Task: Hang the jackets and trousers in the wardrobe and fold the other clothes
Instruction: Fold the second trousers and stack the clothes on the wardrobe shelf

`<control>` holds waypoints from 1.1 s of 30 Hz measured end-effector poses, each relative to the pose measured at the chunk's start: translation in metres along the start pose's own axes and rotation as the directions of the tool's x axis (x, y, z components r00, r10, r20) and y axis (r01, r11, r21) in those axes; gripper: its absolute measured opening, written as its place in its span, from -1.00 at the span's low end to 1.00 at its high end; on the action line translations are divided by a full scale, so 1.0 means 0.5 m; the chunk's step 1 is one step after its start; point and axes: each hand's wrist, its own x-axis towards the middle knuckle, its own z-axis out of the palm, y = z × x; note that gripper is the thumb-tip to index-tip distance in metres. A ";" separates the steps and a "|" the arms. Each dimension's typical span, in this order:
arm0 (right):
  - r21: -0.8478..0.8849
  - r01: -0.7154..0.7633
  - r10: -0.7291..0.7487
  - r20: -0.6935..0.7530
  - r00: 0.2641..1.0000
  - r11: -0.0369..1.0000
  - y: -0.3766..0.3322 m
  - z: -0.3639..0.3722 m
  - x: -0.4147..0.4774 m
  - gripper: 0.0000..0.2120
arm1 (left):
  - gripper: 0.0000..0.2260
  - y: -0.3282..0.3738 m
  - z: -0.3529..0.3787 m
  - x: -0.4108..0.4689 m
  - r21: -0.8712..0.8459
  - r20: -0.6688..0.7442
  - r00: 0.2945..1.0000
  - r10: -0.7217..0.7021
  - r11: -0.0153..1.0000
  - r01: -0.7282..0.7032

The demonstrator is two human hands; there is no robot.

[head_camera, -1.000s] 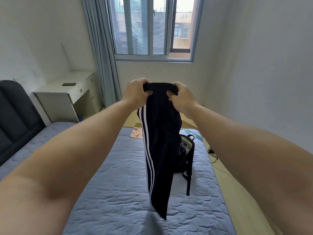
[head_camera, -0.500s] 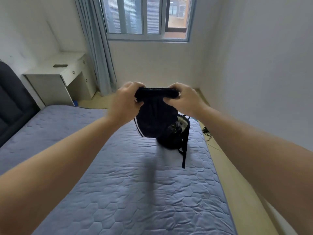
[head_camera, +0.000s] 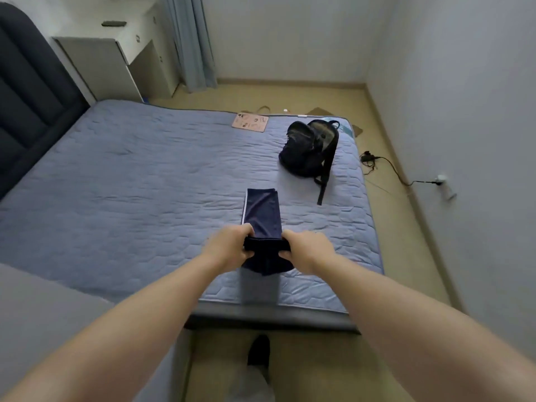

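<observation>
The curled fingers of the left hand (head_camera: 229,246) and right hand (head_camera: 307,248) are clamped on the near end of the dark striped garment (head_camera: 262,211), apparently kept taut for smoothing, its far part laid flat on the bed (head_camera: 145,184), nearer than the backpack (head_camera: 310,149).

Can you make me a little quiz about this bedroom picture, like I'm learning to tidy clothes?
1. True or false: the left hand and right hand both grip the dark garment.
2. Where is the backpack? A on the bed, B on the floor, C on the desk.
3. Fill in: the garment's side stripe is ____.
Key: 1 true; 2 A; 3 white.
</observation>
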 end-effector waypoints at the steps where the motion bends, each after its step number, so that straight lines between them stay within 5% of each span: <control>1: -0.018 0.007 -0.006 0.033 0.999 1.000 -0.008 0.036 -0.031 -0.74 | -0.73 0.002 0.028 -0.036 0.018 0.034 0.999 -0.019 1.000 0.019; 9: 0.117 0.060 -0.102 0.387 0.916 0.991 -0.067 0.192 -0.244 -0.61 | -0.71 0.010 0.175 -0.305 -0.011 0.344 0.938 -0.040 0.999 0.047; 20: 0.215 0.015 -0.120 0.487 0.865 0.977 -0.061 0.195 -0.289 -0.71 | -0.73 0.037 0.167 -0.366 -0.152 0.533 0.846 -0.001 0.984 0.096; 28: 0.346 -0.054 -0.071 0.338 0.938 0.937 -0.007 0.183 -0.174 -0.77 | -0.72 0.002 0.140 -0.206 -0.146 0.494 0.868 -0.051 0.979 0.141; 33: 0.451 -0.146 0.043 0.230 0.972 0.881 0.045 0.197 0.015 -0.64 | -0.69 -0.077 0.151 0.015 -0.260 0.464 0.880 -0.099 0.935 0.242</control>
